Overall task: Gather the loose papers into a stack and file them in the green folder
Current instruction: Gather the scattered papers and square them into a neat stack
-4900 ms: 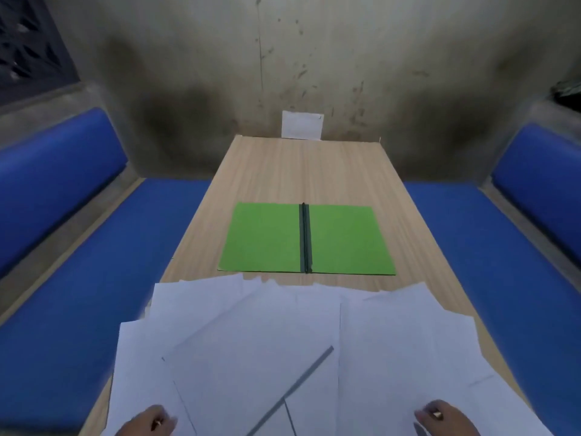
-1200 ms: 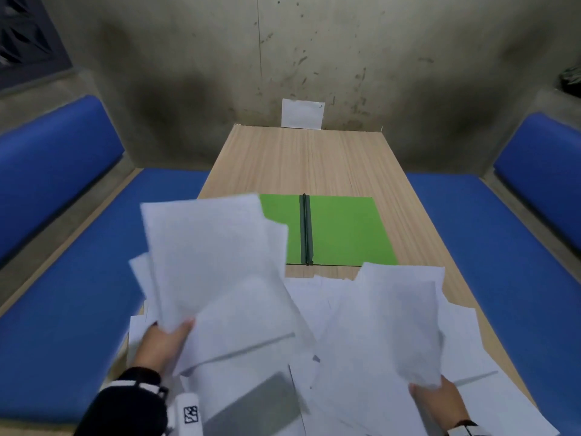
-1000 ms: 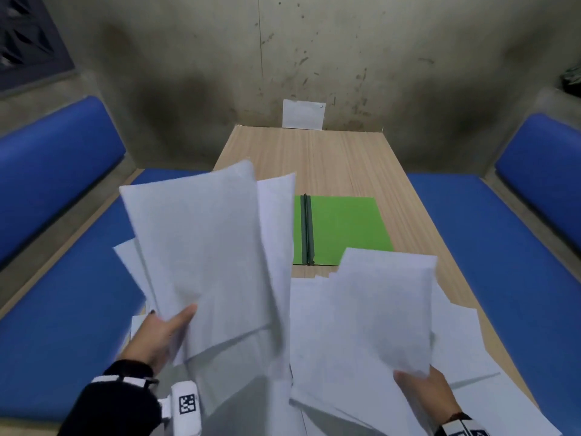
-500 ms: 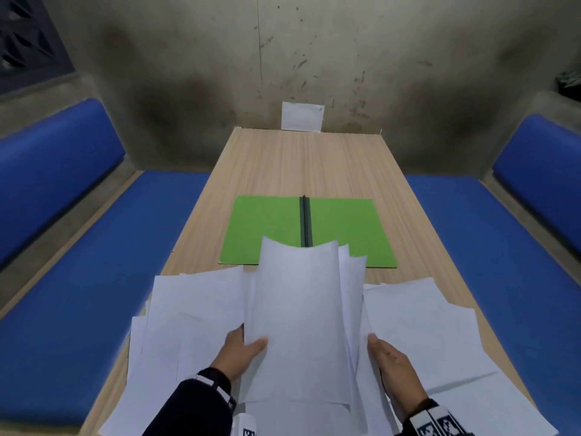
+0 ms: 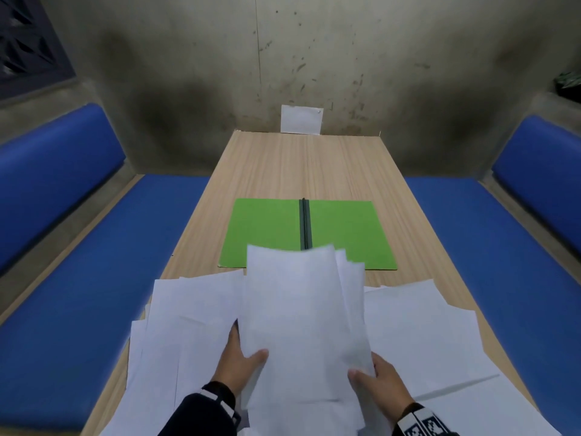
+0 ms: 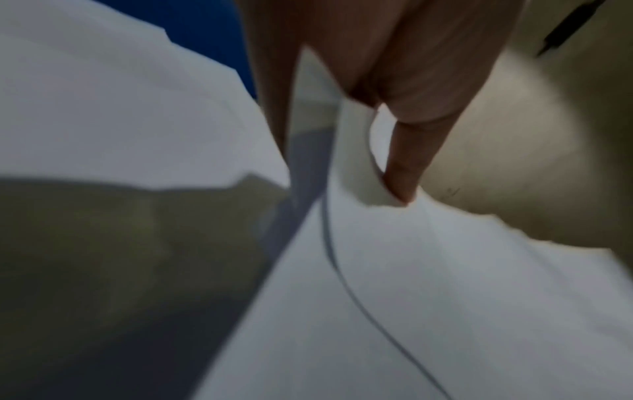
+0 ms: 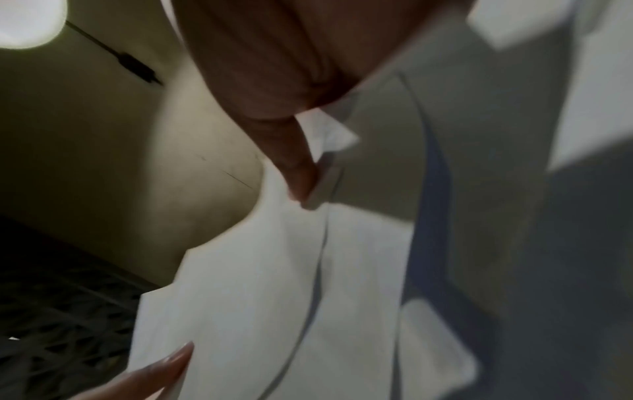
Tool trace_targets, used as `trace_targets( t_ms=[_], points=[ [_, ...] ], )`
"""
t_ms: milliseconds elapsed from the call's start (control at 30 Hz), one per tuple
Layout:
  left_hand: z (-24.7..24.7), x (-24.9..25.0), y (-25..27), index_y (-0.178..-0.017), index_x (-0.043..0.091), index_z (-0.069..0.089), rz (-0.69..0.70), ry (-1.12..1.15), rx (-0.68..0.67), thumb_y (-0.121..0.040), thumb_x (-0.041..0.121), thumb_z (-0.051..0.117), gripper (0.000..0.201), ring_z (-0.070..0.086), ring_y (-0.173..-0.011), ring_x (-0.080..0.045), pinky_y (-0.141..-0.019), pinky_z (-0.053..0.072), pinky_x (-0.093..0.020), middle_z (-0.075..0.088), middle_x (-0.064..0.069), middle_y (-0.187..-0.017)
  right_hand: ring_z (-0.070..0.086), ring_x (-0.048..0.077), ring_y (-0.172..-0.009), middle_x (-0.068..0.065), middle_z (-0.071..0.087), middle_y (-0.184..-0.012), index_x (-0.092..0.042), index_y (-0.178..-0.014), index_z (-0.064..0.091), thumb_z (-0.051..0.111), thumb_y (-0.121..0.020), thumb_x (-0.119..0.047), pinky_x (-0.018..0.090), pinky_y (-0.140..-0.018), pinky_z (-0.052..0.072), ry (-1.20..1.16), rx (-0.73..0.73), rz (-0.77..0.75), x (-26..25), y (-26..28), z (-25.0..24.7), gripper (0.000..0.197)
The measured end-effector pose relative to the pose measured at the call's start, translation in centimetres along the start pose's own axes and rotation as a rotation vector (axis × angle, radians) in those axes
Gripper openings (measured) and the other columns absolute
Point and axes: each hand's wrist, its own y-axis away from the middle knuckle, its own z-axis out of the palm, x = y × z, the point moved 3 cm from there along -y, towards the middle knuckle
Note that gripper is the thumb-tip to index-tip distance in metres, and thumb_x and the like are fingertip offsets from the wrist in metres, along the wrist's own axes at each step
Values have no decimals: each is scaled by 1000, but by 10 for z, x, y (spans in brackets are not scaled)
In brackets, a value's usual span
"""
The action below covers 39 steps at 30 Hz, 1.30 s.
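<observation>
A sheaf of white papers [image 5: 298, 316] stands tilted above the near end of the table, held between both hands. My left hand [image 5: 240, 361] grips its left edge, thumb on top. My right hand [image 5: 374, 380] grips the right edge the same way. In the wrist views a thumb presses on the paper [image 6: 445, 297] from each side [image 7: 257, 297]. More loose sheets [image 5: 418, 325] lie fanned out on the table under and beside the sheaf [image 5: 188, 313]. The green folder [image 5: 270, 234] lies open and flat beyond them, its dark spine [image 5: 304, 225] in the middle.
The wooden table [image 5: 308, 165] runs away to a stained wall, where a small white card [image 5: 301, 118] leans. Blue cushioned benches [image 5: 103, 272] flank the table on both sides [image 5: 490, 247].
Each hand had lifted its own bunch of sheets; they have come together into one sheaf at the middle, now gripped from both sides and lowered a little.
</observation>
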Motion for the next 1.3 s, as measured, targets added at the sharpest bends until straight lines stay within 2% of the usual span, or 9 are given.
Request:
trace_targets(
  t_ms=[167,300,467,667,833,1000,1100,1200,1300],
  points=[
    [-24,46,13,-89,12,68,115,232,81,-38,29,84,56,72,-85,-20,-76,59,-32,77,0,-81,73,12,-74,5,77,-87,-11,-88,69,86,-57,-25,17,-58,55,-359,2,-172,-44,19,-13,38],
    [-27,77,29,-81,13,68,191,258,-8,-56,4,86,32,71,-63,-9,-53,54,-17,76,7,-67,72,4,-75,-7,77,-81,-10,-98,65,79,-66,-7,10,-58,52,-415,-74,-268,-75,34,-15,34],
    [-23,89,38,-87,18,70,290,287,-72,-19,51,90,78,71,-70,-7,-58,54,-15,77,5,-76,72,19,-87,6,77,-91,-6,-99,69,80,-57,-18,19,-65,56,-419,-6,-366,-94,40,-18,45],
    [-20,87,38,-90,17,69,291,196,-122,-25,42,88,72,72,-73,-11,-60,55,-19,78,2,-81,73,18,-81,7,77,-85,-8,-88,72,74,-63,-2,18,-63,55,-442,-57,-402,-97,46,-17,26],
    [-12,39,25,-83,25,70,81,-59,-160,-52,46,74,38,71,-82,-12,-79,58,-36,76,6,-88,73,10,-77,-2,78,-80,-10,-85,71,72,-73,1,14,-58,53,-419,-81,-281,-72,41,-4,17],
    [-17,19,19,-75,16,70,48,-42,-37,-80,33,67,18,68,-69,-13,-60,52,-18,74,14,-64,68,14,-74,7,76,-82,-13,-78,72,84,-43,-50,18,-59,51,-263,31,-111,-25,18,-6,53],
    [-36,25,14,-74,14,67,79,-40,66,-85,16,65,11,68,-70,-5,-69,53,-22,73,14,-60,54,23,-78,13,60,-98,-11,-101,59,69,-78,-29,29,-59,46,-233,194,142,15,-3,-31,31],
    [-55,32,14,-89,8,62,60,22,177,-84,17,66,11,64,-80,-21,-80,47,-32,68,4,-77,47,27,-82,13,47,-105,-8,-123,46,71,-75,-34,31,-60,43,-284,361,384,59,-15,-66,60],
    [-73,23,13,-103,5,56,-17,47,241,-86,16,62,22,61,-90,-32,-82,47,-38,64,-15,-95,54,36,-106,21,50,-125,0,-131,41,79,-66,-35,43,-90,46,-287,522,515,82,-18,-91,84]
  ],
)
